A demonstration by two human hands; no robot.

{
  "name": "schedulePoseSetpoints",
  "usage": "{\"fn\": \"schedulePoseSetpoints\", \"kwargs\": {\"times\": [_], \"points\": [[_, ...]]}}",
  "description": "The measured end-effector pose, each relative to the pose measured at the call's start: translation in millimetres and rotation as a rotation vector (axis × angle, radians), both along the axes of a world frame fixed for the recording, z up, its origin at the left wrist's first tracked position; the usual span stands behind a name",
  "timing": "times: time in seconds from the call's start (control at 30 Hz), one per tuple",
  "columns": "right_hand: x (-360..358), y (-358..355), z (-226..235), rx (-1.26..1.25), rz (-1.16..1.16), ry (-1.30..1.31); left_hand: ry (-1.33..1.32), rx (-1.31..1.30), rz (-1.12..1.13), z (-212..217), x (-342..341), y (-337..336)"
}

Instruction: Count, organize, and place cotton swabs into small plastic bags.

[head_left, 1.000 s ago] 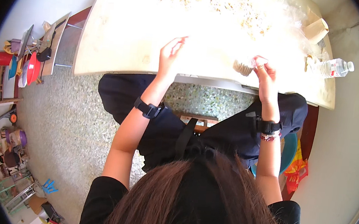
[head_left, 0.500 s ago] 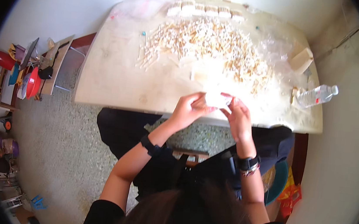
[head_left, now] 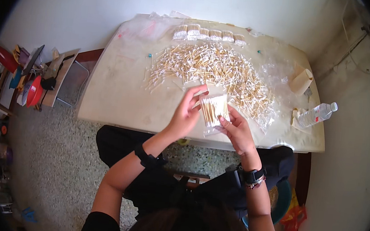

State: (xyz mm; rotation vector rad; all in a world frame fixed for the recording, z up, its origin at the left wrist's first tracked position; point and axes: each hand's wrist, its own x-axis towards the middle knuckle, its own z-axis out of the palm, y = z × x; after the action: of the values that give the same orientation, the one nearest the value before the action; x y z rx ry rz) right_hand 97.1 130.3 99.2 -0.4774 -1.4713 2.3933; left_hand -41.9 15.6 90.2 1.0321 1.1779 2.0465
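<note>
Now both hands are over the near edge of the table [head_left: 104, 107], clamped on 1 small clear bag of cotton swabs [head_left: 214, 111]. Right hand [head_left: 237, 132] pinches the bag's lower right side, thumb on the front. Left hand [head_left: 186, 115] has its fingers at the bag's top left corner, closed on the plastic. Bag is upright between the 2 hands, swabs bundled inside, sticks running vertical.

Versus 0.5 s ago — hands were lower and closer together on a flatter white packet; now the bag is raised and turned face-on, left fingers moved to the top edge. 1.0 s ago the hands were apart, right one on a brush-like bundle.

Beyond the grip: loose pile of swabs [head_left: 208, 68] spread across the table, touching nothing held. Farther past it, a row of packed bundles [head_left: 209, 33]. Right of the grip — cardboard tube [head_left: 301, 80] and plastic bottle [head_left: 316, 115], well apart.
</note>
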Motion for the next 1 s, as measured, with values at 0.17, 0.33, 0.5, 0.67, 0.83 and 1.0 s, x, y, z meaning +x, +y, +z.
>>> {"fn": "schedulePoseSetpoints", "kwargs": {"times": [0.17,0.33,0.5,0.67,0.83,1.0], "points": [[-7.5,-4.1,9.0,0.097,-0.06,0.052,-0.264,-0.247,-0.129,29.1,0.7,-3.7],[-22.0,-7.8,10.8,0.194,-0.107,0.087,-0.091,-0.297,-0.123,32.7,-8.4,3.9],[-45.4,4.2,17.9,0.222,-0.099,0.049,-0.089,-0.276,-0.085,32.7,-30.8,13.9],[-91.6,37.9,20.7,-0.043,-0.018,0.018,-0.227,-0.309,0.058,26.8,-62.2,14.8],[-169.2,130.1,8.3,0.062,-0.086,-0.078,-0.501,-0.44,0.08,17.2,-91.8,-0.4],[-267.3,241.4,-0.8,0.748,-0.568,-0.359,-0.539,-0.421,0.041,23.2,-81.7,-6.2]]}}
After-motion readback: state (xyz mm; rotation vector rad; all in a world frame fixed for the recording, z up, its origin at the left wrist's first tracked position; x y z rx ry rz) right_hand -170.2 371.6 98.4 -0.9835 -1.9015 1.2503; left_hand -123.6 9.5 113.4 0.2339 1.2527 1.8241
